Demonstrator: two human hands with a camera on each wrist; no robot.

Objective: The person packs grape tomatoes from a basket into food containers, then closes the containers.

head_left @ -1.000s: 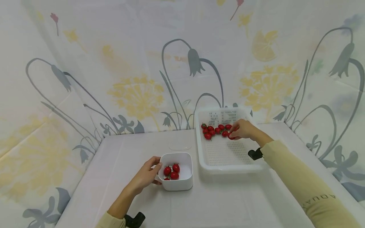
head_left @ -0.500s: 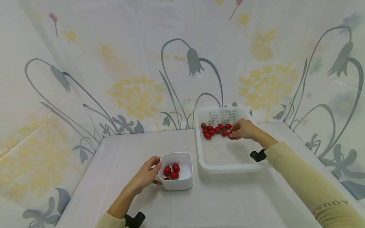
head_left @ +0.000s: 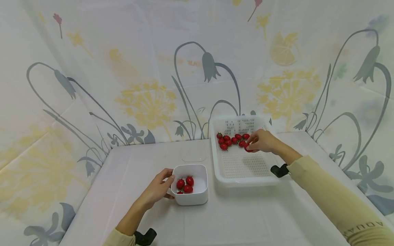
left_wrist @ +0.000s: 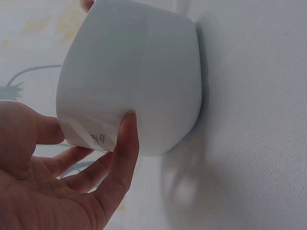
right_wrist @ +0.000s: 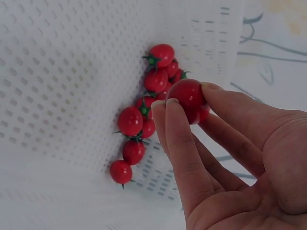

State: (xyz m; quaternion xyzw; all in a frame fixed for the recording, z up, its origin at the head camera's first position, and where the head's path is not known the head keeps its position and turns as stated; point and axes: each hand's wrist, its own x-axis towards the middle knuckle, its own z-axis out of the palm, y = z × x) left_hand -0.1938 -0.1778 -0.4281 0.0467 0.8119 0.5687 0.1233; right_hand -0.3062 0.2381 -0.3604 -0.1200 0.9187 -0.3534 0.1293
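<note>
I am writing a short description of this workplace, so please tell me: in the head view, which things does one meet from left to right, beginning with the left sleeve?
Left sleeve, left hand, small white container, white perforated basket, right sleeve.

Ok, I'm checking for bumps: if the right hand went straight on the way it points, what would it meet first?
Likely the clustered tomatoes in the white basket, close to the tomato that the right hand pinches, though its height above them is hard to judge.
</note>
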